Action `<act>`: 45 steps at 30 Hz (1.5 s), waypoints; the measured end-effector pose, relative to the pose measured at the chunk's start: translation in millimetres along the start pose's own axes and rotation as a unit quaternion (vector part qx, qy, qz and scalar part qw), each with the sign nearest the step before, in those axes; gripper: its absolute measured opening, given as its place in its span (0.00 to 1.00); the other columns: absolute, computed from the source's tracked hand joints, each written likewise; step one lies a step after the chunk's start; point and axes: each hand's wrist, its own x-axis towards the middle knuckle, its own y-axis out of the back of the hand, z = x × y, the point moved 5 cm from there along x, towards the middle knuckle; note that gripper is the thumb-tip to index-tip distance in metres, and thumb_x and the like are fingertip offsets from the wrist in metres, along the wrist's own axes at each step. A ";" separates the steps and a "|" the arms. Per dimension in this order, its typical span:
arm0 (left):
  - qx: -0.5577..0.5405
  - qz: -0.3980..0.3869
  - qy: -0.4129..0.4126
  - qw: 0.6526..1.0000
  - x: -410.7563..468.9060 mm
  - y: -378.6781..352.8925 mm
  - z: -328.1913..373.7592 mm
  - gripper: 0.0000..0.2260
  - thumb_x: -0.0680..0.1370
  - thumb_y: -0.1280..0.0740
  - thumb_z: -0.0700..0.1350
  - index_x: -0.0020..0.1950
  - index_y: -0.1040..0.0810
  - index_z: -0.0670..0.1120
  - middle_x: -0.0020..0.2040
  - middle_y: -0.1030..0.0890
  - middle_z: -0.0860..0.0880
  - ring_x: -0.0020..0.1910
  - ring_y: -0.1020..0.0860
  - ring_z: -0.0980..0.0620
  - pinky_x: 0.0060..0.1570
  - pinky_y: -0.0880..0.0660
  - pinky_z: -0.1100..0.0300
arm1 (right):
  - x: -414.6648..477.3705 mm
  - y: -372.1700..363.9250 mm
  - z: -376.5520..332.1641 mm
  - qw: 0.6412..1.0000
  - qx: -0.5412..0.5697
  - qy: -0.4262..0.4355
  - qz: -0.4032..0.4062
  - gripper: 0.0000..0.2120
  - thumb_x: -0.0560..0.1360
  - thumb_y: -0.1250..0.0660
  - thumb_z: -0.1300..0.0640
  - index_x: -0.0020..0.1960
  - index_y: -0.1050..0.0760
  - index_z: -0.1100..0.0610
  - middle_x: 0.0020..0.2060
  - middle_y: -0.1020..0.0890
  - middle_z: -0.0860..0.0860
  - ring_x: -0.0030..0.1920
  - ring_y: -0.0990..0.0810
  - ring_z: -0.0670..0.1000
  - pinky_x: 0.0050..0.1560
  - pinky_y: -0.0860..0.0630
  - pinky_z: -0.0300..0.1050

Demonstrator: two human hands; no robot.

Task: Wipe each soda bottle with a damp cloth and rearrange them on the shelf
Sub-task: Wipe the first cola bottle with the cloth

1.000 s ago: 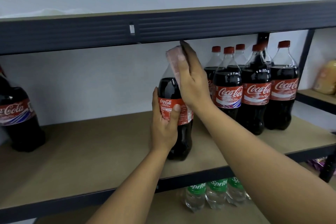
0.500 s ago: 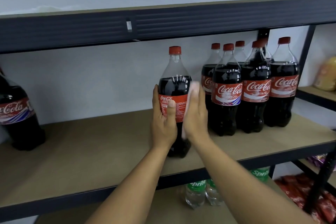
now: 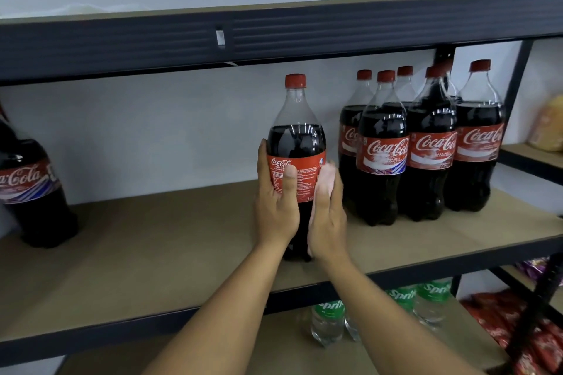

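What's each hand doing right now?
Left hand: closed around the cola bottle at its label.
Right hand: flat against the bottle's side, pressing a pale cloth; not gripping.

Both forearms reaching up from the lower edge toward frame centre. Left hand [image 3: 277, 207] curled, thumb up, fingers wrapped out of sight. Right hand [image 3: 327, 216] flat and upright just beside it, palm facing left.
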 end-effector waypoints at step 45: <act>-0.085 -0.060 -0.021 0.994 23.7 1.3 12.2 0.39 0.77 0.34 0.67 0.81 0.38 0.46 0.68 0.24 0.58 0.64 0.21 0.63 0.57 0.25 0.70 | 62.6 -2.1 -83.6 0.990 -0.039 0.130 -0.040 0.26 0.86 0.48 0.37 0.82 0.40 0.41 0.78 0.30 0.41 0.75 0.33 0.37 0.72 0.34 0.38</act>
